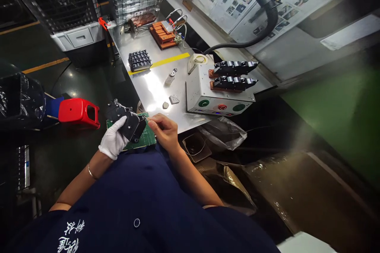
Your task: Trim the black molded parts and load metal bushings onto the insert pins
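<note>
My left hand [114, 138], in a white glove, grips a black moulded plastic part [129, 126] from its near left side. Small bosses and a thin pale strip show along the part's upper edge. My right hand [164, 129] is bare and closed in a pinch at the part's right corner. A thin, light sliver shows at its fingertips, too small to name. Beneath the part lies a green board [147, 139], largely covered by the part and my glove.
A metal-topped bench [142, 91] holds a control box [197, 87] with black parts on top, a small bottle [170, 78], a black ribbed block [139, 60] and an orange fixture [163, 34]. A red stool [77, 112] stands left; plastic bags [225, 132] lie below right.
</note>
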{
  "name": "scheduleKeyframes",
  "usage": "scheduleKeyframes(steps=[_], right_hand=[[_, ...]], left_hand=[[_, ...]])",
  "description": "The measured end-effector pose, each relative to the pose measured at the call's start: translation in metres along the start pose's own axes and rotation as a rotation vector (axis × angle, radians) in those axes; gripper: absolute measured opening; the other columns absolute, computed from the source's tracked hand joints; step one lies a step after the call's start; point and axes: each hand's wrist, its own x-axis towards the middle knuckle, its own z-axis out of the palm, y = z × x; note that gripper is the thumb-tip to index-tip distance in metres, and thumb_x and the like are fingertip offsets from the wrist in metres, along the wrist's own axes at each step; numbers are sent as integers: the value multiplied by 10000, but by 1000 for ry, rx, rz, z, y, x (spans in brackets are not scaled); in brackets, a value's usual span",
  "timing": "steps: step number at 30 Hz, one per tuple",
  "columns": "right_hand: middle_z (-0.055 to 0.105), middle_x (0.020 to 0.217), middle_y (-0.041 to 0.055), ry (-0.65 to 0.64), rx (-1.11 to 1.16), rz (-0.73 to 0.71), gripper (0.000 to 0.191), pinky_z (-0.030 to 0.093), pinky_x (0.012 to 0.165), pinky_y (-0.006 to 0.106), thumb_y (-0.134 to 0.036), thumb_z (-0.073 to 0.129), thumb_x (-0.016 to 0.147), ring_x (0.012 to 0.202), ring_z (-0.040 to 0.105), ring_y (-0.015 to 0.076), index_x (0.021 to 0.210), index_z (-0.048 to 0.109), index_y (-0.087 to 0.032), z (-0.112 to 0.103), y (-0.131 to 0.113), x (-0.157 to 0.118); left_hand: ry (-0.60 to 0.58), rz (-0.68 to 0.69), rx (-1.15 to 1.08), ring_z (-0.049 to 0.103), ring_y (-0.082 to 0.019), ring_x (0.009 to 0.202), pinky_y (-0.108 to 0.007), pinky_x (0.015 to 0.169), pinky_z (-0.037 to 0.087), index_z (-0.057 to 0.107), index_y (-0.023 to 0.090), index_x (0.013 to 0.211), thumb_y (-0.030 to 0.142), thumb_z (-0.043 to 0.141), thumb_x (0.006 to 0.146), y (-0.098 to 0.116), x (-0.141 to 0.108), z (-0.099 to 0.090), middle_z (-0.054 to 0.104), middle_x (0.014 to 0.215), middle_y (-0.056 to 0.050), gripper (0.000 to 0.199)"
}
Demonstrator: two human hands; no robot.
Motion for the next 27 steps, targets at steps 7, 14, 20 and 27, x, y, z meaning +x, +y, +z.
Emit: scheduleKeyframes(steps=[7, 14, 20, 27], right_hand=[[599, 648, 3, 18, -81, 76, 326, 381, 520, 254, -494, 649, 828, 557, 485, 101, 735, 660, -182, 2, 15, 8], [517, 570, -10, -422, -300, -155, 507, 370, 526, 241, -531, 308, 988, 510, 465, 93, 709, 554, -186, -23, -9, 2], [399, 543, -35, -687, -461, -422, 595, 241, 485, 251, -737, 431, 844, 496, 339, 85, 600, 433, -194, -25, -16, 3], [398, 525, -29, -642, -489, -365, 583, 246, 490, 257, -712, 493, 828, 499, 365, 93, 551, 436, -202, -27, -8, 5]], left_hand=[[-87, -28, 205, 714, -221, 956, -345, 922, 562, 687, 129, 1066, 159, 661, 790, 0, -14, -7, 755, 925, -67, 279], [-341, 182, 492, 673, -270, 994, -371, 901, 544, 701, 166, 956, 242, 871, 519, 25, -20, -11, 722, 826, -35, 475], [-367, 110, 582, 663, -287, 965, -435, 913, 508, 683, 143, 965, 253, 870, 497, 25, -14, -8, 718, 930, -71, 515], [-358, 105, 509, 670, -314, 986, -448, 926, 503, 696, 143, 999, 194, 832, 558, 18, -14, -5, 732, 947, -89, 465]])
